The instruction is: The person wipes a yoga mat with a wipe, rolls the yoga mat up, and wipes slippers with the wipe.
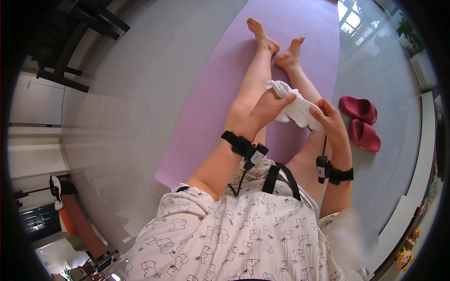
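Two bare hands point(268, 107), two bare feet point(260, 38), two black wristbands point(345, 175), two rounded dark red slip-on slippers point(364, 136), one long pale purple mat point(201, 126); soft white crumpled cloth point(302, 110), one piece or two, unclear

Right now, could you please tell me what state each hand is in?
Left hand: closed, holding one end of the white cloth.
Right hand: closed, holding the other end of the white cloth.

Both hands point(270, 106) point(333, 121) in pinch grips
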Demonstrator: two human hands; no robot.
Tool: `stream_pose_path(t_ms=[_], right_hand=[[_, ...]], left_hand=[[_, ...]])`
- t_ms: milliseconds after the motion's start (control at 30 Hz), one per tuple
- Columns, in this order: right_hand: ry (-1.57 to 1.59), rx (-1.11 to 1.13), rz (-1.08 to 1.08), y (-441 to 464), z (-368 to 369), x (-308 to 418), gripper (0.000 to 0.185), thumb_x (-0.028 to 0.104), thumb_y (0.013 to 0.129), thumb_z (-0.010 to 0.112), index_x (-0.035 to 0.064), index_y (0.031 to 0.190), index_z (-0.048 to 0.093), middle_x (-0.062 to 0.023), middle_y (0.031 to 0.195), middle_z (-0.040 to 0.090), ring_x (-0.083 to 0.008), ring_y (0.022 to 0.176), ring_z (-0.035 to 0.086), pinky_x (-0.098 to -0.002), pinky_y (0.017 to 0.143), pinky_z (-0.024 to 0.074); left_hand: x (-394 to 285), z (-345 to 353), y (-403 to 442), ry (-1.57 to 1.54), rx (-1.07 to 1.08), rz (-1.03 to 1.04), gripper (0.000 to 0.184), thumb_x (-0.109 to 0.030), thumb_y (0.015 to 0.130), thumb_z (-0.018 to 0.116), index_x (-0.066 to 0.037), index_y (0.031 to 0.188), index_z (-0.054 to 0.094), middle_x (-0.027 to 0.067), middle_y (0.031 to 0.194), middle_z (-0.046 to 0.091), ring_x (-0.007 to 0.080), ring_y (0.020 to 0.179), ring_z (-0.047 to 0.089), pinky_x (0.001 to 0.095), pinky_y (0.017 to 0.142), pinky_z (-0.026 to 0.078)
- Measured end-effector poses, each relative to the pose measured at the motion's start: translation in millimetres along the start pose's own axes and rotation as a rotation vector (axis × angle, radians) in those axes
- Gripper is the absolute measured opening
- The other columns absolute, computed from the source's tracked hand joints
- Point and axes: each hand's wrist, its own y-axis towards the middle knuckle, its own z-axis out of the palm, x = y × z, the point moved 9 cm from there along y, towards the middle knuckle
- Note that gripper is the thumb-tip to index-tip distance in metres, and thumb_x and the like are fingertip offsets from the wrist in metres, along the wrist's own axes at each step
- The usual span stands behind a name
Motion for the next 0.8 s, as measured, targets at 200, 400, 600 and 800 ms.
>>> stream_pose_path(t_ms=[200,400,600,800], right_hand=[[0.03,-0.163,-0.204,5.5,-42.1,57.8,0.018,0.018,0.087,0.058,0.0029,0.092,0.051,0.0019,0.081,0.049,-0.0047,0.074,0.043,-0.019,0.066,0.0382],[-0.468,-0.496,-0.085,58.2,-201.3,21.1,0.017,0.015,0.085,0.054,-0.0002,0.093,0.052,-0.0037,0.085,0.056,-0.0111,0.074,0.05,-0.0245,0.068,0.0425],[-0.644,-0.31,-0.171,47.6,-107.5,106.8,0.022,0.015,0.084,0.053,0.0041,0.103,0.051,-0.0064,0.085,0.056,-0.0123,0.07,0.05,-0.0268,0.066,0.0433],[-0.764,0.169,-0.514,-5.9,69.4,79.0,0.031,0.007,0.078,0.054,0.0079,0.109,0.05,-0.0179,0.111,0.053,-0.0306,0.089,0.054,-0.0387,0.078,0.0434]], left_hand=[[-12.5,-16.2,1.4,-0.211,-0.075,-0.028,0.037,-0.035,0.091,0.048,-0.005,0.112,0.052,0.0039,0.098,0.058,0.0115,0.087,0.057,0.026,0.075,0.047],[18.4,-5.4,-3.0,-0.651,-0.053,-0.293,0.044,-0.039,0.095,0.034,-0.007,0.125,0.041,0.0065,0.115,0.053,0.0168,0.105,0.052,0.0315,0.088,0.043],[27.3,41.8,-4.1,-0.853,0.188,-0.375,0.054,-0.057,0.089,0.034,-0.014,0.119,0.047,0.0023,0.11,0.055,0.0168,0.101,0.052,0.0378,0.082,0.044],[-3.3,53.4,1.5,-0.859,0.213,-0.125,0.055,-0.058,0.086,0.041,-0.012,0.115,0.048,0.0033,0.104,0.056,0.0137,0.096,0.054,0.031,0.077,0.047]])
